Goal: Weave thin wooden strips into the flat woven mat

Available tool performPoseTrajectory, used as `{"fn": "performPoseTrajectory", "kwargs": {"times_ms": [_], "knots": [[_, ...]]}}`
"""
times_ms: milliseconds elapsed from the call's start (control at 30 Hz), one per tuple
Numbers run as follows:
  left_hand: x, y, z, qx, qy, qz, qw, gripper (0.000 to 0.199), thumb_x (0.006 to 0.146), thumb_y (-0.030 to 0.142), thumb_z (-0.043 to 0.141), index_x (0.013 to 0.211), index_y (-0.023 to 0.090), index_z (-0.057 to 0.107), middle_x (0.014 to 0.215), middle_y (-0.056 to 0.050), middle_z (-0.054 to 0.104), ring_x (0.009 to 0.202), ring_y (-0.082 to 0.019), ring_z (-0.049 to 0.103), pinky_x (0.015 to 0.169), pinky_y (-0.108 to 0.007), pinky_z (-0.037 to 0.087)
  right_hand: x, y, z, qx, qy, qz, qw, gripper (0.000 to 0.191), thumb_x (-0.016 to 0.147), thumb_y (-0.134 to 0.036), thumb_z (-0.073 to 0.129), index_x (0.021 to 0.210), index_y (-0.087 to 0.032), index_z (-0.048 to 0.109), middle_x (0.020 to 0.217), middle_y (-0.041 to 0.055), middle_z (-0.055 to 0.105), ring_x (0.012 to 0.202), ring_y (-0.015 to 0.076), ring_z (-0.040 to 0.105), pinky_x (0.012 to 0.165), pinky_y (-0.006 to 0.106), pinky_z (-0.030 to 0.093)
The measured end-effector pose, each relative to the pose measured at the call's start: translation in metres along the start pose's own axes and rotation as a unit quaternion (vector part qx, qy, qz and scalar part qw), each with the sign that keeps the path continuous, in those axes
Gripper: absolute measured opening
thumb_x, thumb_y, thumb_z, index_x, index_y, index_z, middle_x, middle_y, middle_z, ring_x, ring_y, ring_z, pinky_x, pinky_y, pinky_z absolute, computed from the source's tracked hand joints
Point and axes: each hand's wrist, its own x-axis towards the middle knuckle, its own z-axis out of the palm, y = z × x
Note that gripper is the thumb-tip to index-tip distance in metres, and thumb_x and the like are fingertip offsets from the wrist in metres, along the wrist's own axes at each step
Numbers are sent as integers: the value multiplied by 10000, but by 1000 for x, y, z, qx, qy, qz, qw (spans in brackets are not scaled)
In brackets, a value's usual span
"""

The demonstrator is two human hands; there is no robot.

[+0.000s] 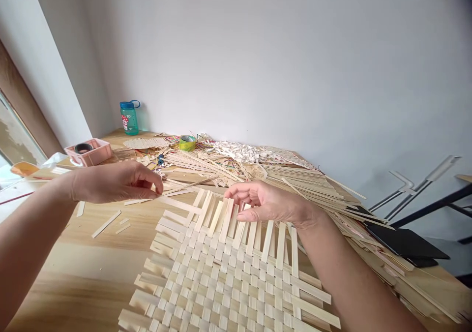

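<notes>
A flat mat of woven pale bamboo strips (pixel 217 283) lies on the wooden table (pixel 73 263), its loose strip ends fanning out toward the far side. My left hand (pixel 114 182) is at the mat's far left corner, its thumb and fingertips pinched on a thin bamboo strip (pixel 177 194) that crosses above the weave. My right hand (pixel 265 204) hovers low over the upright loose ends (pixel 221 219), fingers spread and touching them lightly. Several short cut strips (pixel 106 224) lie on the table left of the mat.
A large heap of bamboo strips and shavings (pixel 236 162) covers the table's back and right side. Behind it stand a green tape roll (pixel 187 143), a water bottle (pixel 129 118) and a pink box (pixel 88 152). A black flat case (pixel 403 241) sits at the right.
</notes>
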Motion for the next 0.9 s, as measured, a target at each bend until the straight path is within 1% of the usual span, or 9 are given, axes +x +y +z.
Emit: {"fn": "performPoseTrajectory", "kwargs": {"times_ms": [67, 100, 300, 400, 467, 567, 633, 800, 900], "knots": [[1, 2, -1, 23, -77, -5, 997, 299, 925, 410, 496, 818, 184, 659, 683, 26, 510, 619, -112, 393, 559, -202, 288, -1, -3, 1, 5, -3, -2, 1000, 461, 770, -385, 762, 1140, -164, 598, 994, 39, 631, 907, 145, 570, 840, 272, 421], [3, 3, -1, 29, -95, -8, 995, 286, 935, 385, 475, 812, 185, 638, 687, 27, 498, 623, -112, 391, 560, -203, 287, -1, -4, 3, 9, -3, 2, 1000, 444, 769, -384, 766, 1117, -166, 598, 950, 23, 616, 868, 133, 556, 808, 261, 416], [13, 12, 12, -16, -142, 3, 990, 159, 897, 279, 503, 866, 190, 632, 781, 12, 579, 694, -121, 493, 601, -194, 348, 9, -6, 16, 16, 14, 23, 1000, 323, 818, -422, 728, 926, -150, 591, 795, -12, 566, 697, 92, 489, 660, 229, 383], [19, 23, 24, -59, -142, 39, 987, 164, 909, 293, 510, 867, 183, 623, 787, 15, 576, 698, -115, 485, 610, -192, 367, 13, -7, 21, 12, 21, 22, 999, 306, 827, -422, 711, 869, -143, 592, 755, -12, 562, 670, 89, 486, 634, 223, 383], [23, 29, 32, -72, -123, 60, 988, 188, 920, 294, 502, 821, 169, 603, 735, 25, 530, 656, -104, 438, 571, -190, 334, 14, -7, 23, 16, 23, 21, 999, 301, 833, -424, 701, 852, -143, 593, 747, -11, 568, 663, 88, 493, 628, 221, 388], [30, 33, 44, -92, -94, 69, 989, 248, 937, 315, 487, 782, 147, 581, 691, 30, 452, 619, -97, 358, 532, -207, 274, 15, -6, 25, 19, 26, 17, 999, 299, 836, -426, 698, 848, -144, 599, 750, -7, 581, 667, 90, 505, 635, 222, 397], [33, 32, 49, -129, -97, 70, 984, 287, 943, 353, 490, 791, 133, 593, 700, 24, 449, 633, -100, 353, 543, -212, 276, 16, -5, 26, 20, 25, 18, 999, 295, 837, -421, 699, 852, -144, 599, 763, 0, 592, 677, 93, 514, 646, 226, 405], [37, 22, 49, -227, -109, 48, 967, 306, 896, 394, 586, 859, 103, 674, 738, -3, 525, 692, -116, 426, 617, -211, 343, 16, -3, 24, 15, 21, 21, 999, 290, 843, -417, 690, 866, -145, 592, 766, -5, 571, 681, 94, 506, 645, 227, 396], [35, 21, 46, -242, -118, 28, 963, 274, 891, 375, 584, 870, 112, 662, 683, 16, 486, 635, -108, 406, 578, -213, 329, 15, -5, 23, 13, 19, 24, 999, 265, 849, -387, 682, 891, -146, 579, 780, -11, 556, 693, 93, 497, 659, 228, 392]]}}
